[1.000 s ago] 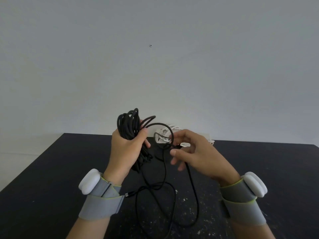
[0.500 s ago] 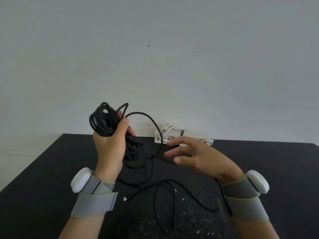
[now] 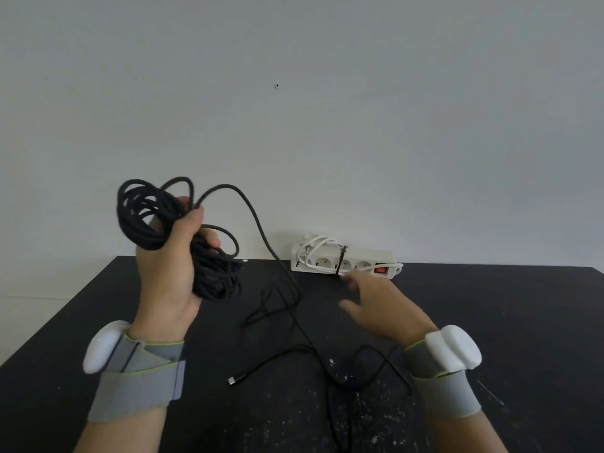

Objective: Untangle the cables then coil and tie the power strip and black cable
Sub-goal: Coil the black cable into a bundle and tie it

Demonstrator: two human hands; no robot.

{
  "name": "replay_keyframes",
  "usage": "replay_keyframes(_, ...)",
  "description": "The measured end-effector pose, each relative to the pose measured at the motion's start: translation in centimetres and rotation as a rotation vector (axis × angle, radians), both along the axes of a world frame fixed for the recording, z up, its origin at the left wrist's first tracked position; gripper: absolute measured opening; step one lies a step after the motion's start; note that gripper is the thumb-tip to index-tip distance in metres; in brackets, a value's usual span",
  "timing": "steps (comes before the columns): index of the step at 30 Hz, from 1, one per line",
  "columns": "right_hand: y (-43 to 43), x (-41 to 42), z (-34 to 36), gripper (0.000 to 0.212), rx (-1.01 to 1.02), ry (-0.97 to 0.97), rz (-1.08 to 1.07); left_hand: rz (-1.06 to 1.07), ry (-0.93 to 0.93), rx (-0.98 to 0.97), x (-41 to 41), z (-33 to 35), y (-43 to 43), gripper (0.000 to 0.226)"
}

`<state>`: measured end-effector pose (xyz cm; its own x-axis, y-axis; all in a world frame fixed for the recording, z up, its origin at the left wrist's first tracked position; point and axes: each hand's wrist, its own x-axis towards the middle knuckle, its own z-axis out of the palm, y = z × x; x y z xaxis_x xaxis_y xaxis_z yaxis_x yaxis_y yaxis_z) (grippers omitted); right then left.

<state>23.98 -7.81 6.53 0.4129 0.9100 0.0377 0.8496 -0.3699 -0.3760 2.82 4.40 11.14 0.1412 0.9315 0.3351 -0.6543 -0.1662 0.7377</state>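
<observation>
Black cable, white strip, dark table

The black cable (image 3: 148, 220) shows matte charcoal against a pale grey wall (image 3: 359, 125); the power strip (image 3: 356, 261) is white with a red switch (image 3: 380, 270), and the black table (image 3: 490, 322) carries white flecks, while grey wrist bands (image 3: 137, 384) edged lime hold white pods (image 3: 103, 346).

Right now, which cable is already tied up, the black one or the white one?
The white cable: it lies bundled on the power strip under a dark tie. The black cable is only bunched in the left hand, its tail loose on the table.
</observation>
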Motion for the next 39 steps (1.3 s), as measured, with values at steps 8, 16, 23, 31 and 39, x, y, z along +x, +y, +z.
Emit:
replay_keyframes(8, 0.6, -6.3, 2.8, 0.033, 0.849, 0.774, 0.349, -0.213, 0.233, 0.041, 2.7, -1.3, -2.1, 0.014)
replay_keyframes(16, 0.6, -5.4, 2.9, 0.018, 0.834, 0.453, 0.12, -0.539, 0.262, 0.032, 3.7, -2.0, -3.4, 0.013)
replay_keyframes(23, -1.0, -3.5, 3.9, 0.028, 0.724, 0.326, 0.299, -0.263, 0.615, 0.127, 3.2, -2.8, -1.9, 0.032)
replay_keyframes(31, -0.5, -4.4, 3.6, 0.019, 0.767, 0.308, 0.458, -0.662, 0.894, 0.489, 2.9, -2.8, -2.0, 0.035)
replay_keyframes(39, 0.4, -5.3, 3.0, 0.021, 0.938, 0.582, 0.221, -0.866, 0.938, 0.493, 2.6, -2.3, -2.8, 0.034)
